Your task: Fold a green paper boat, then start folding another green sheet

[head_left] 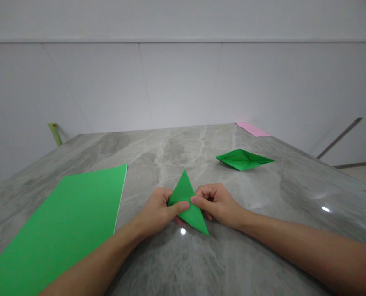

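Note:
A folded green paper piece, diamond-shaped with sharp points top and bottom, stands tilted just above the grey marble table. My left hand pinches its left side, thumb across the front. My right hand pinches its right side, fingers curled. Both hands meet at the middle of the piece.
A stack of flat green sheets lies at the left. A finished green paper boat rests farther back on the right. A pink sheet lies at the far right corner. A green stick leans by the wall at left.

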A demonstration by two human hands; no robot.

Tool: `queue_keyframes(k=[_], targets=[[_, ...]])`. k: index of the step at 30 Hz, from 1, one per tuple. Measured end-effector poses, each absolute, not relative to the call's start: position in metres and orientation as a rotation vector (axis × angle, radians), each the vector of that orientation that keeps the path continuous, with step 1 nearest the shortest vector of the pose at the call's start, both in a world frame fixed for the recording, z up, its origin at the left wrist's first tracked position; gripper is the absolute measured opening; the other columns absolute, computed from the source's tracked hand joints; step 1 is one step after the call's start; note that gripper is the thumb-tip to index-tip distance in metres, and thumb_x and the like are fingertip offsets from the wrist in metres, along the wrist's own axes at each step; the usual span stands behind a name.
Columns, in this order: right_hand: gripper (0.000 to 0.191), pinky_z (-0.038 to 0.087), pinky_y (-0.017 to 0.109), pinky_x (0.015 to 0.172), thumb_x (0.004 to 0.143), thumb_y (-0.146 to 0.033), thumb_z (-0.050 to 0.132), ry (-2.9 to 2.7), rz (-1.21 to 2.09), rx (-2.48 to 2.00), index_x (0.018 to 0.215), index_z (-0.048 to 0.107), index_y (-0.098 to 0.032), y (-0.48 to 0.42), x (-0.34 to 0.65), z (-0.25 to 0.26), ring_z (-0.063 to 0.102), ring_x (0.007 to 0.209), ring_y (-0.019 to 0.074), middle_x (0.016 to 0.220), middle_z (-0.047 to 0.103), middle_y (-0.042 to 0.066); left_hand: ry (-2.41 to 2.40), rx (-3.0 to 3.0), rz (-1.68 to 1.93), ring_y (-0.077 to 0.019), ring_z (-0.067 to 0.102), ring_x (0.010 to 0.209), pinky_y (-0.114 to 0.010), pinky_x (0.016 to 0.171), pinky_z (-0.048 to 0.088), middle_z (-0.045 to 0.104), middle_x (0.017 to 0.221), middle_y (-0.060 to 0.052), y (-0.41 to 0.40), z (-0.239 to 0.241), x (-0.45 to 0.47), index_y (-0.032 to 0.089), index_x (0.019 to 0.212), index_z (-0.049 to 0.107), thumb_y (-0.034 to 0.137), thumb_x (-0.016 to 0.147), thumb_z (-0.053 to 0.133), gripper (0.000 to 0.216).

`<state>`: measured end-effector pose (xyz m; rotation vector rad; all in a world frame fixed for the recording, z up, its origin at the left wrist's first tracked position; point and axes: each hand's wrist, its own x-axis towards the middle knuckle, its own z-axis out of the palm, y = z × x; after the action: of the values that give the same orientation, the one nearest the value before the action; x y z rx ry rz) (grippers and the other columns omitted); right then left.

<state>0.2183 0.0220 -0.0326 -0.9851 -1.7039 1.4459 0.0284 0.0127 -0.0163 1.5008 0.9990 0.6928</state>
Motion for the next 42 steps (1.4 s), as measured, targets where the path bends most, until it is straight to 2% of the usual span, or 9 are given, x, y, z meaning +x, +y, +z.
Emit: queue_keyframes(k=[11,17,21,25,32,35,38,40,42], targets=[[0.042,0.028,0.018,0.037,0.080,-0.052,0.064,-1.806,1.465,-1.076,0.062,0.060,-0.015,0.025,0.217,-0.032,0.042,0.034,0.0063,0.043,0.053,-0.002,1.152,1.327,0.955,-0.0158,0.061,0.051,-0.028,0.053,0.054,0.066,0.055,-0.002,0.017,-0.014,0.029,0.015,0.057,0.068,0.034,0.071,0.068,0.024],[0.037,0.026,0.018,0.033,0.077,-0.050,0.067,-1.802,1.600,-1.075,0.068,0.064,-0.014,0.024,0.218,-0.027,0.041,0.033,0.0045,0.070,0.075,0.007,1.214,1.269,1.027,-0.0152,0.060,0.049,-0.028,0.051,0.055,0.065,0.054,-0.002,0.021,-0.013,0.026,0.013,0.057,0.068,0.035,0.068,0.072,0.025],[0.038,0.023,0.017,0.033,0.076,-0.047,0.069,-1.874,1.654,-0.975,0.060,0.062,-0.014,0.026,0.223,-0.026,0.036,0.032,0.0040,0.054,0.069,0.005,1.181,1.188,1.029,-0.0153,0.061,0.049,-0.027,0.048,0.055,0.067,0.056,-0.004,0.023,-0.014,0.022,0.012,0.060,0.069,0.038,0.066,0.077,0.028],[0.038,0.026,0.018,0.033,0.073,-0.044,0.072,-1.770,1.615,-0.943,0.053,0.059,-0.015,0.030,0.227,-0.030,0.041,0.030,0.0061,0.041,0.060,0.001,1.058,1.085,1.082,-0.0187,0.067,0.058,-0.027,0.050,0.056,0.071,0.067,-0.007,0.027,-0.014,0.015,0.010,0.074,0.071,0.041,0.067,0.079,0.032],[0.038,0.027,0.019,0.034,0.078,-0.049,0.067,-1.414,1.553,-0.798,0.063,0.064,-0.014,0.038,0.224,-0.039,0.042,0.033,0.0061,0.049,0.063,0.002,0.920,1.114,0.788,-0.0153,0.066,0.057,-0.022,0.050,0.056,0.071,0.070,-0.009,0.027,-0.014,0.012,0.008,0.080,0.067,0.039,0.069,0.079,0.035],[0.036,0.027,0.018,0.035,0.078,-0.048,0.070,-1.499,1.528,-0.792,0.069,0.063,-0.015,0.035,0.221,-0.038,0.041,0.035,0.0048,0.052,0.060,-0.002,0.929,1.212,0.730,-0.0137,0.064,0.057,-0.021,0.046,0.053,0.070,0.077,-0.008,0.021,-0.016,0.020,0.009,0.095,0.064,0.036,0.074,0.075,0.036],[0.032,0.030,0.018,0.038,0.078,-0.046,0.072,-1.607,1.485,-0.842,0.075,0.062,-0.015,0.030,0.218,-0.035,0.042,0.039,0.0054,0.054,0.058,-0.003,1.033,1.320,0.888,-0.0141,0.063,0.061,-0.023,0.043,0.052,0.066,0.096,-0.008,0.013,-0.018,0.030,0.015,0.117,0.055,0.033,0.079,0.069,0.044],[0.030,0.031,0.019,0.041,0.079,-0.043,0.073,-1.660,1.411,-0.868,0.075,0.062,-0.015,0.027,0.218,-0.034,0.043,0.043,0.0058,0.056,0.058,-0.003,1.025,1.376,0.936,-0.0162,0.065,0.073,-0.027,0.053,0.055,0.061,0.110,-0.009,0.007,-0.020,0.033,0.020,0.132,0.044,0.031,0.083,0.065,0.055],[0.029,0.031,0.019,0.044,0.079,-0.041,0.073,-1.695,1.329,-0.874,0.073,0.061,-0.015,0.025,0.217,-0.034,0.042,0.046,0.0062,0.055,0.055,-0.004,0.971,1.447,0.889,-0.0186,0.065,0.086,-0.033,0.071,0.057,0.060,0.115,-0.009,0.002,-0.021,0.035,0.023,0.141,0.035,0.029,0.083,0.066,0.066]])
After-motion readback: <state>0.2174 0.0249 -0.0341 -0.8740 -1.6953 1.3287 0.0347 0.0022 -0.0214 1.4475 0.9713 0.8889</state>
